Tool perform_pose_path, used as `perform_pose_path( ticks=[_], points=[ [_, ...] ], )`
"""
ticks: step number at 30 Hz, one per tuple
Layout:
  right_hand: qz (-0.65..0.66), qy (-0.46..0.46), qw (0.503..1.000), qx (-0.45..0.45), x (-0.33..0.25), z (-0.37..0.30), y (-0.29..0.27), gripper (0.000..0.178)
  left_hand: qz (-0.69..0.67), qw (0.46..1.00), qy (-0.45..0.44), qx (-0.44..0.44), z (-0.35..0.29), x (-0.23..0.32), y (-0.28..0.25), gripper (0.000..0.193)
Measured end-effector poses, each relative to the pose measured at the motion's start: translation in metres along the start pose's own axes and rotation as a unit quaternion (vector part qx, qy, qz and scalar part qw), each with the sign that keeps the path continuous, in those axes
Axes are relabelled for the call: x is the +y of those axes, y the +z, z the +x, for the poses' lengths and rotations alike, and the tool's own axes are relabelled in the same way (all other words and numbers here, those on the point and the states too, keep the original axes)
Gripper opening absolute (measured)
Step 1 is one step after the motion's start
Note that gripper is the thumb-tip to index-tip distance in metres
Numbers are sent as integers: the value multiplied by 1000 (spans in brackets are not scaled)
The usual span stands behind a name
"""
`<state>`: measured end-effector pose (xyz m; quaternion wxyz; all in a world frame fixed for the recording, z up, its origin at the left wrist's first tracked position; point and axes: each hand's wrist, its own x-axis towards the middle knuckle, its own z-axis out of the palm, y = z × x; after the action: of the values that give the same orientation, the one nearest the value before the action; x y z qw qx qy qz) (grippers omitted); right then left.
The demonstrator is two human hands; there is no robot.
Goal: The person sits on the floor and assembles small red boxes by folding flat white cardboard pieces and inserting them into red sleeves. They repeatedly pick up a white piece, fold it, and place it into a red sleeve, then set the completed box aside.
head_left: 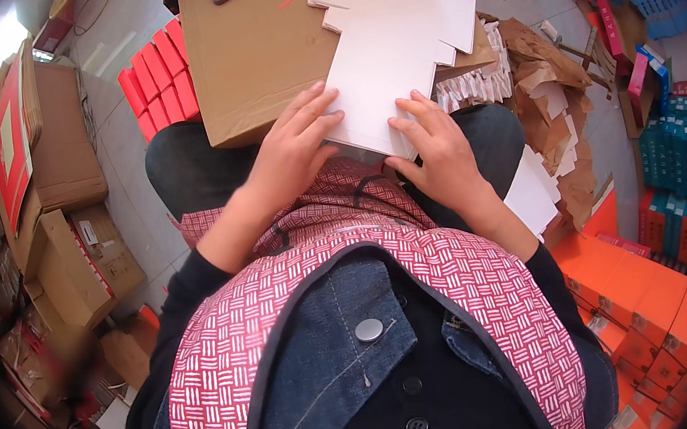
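Observation:
A stack of flat white die-cut box blanks (391, 46) lies on a large brown carton (255, 49), its near end reaching over the carton's edge toward my lap. My left hand (292, 142) touches the stack's left near edge, fingers stretched out and resting against it. On the opposite side, my right hand (438, 147) has its fingers spread along the right edge, with the thumb by the near corner. Neither hand is closed round the blanks. The undersides of the blanks and of my fingertips are hidden.
Small red boxes (158, 83) stand in rows left of the carton. Crumpled brown paper (544, 70) and white pieces (532, 195) lie to the right. Orange boxes (653, 288) are stacked at lower right, teal boxes (680, 147) beyond. An opened carton (67, 270) sits at left.

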<state>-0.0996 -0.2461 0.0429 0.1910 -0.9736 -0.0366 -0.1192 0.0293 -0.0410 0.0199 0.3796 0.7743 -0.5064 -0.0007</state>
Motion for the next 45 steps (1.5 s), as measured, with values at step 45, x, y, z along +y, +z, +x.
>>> perform_pose_path(
  ticks=[45],
  points=[
    [82,-87,987,108,37,6,-37,28,-38,985,95,-139,61,-37,-19,15]
  ],
)
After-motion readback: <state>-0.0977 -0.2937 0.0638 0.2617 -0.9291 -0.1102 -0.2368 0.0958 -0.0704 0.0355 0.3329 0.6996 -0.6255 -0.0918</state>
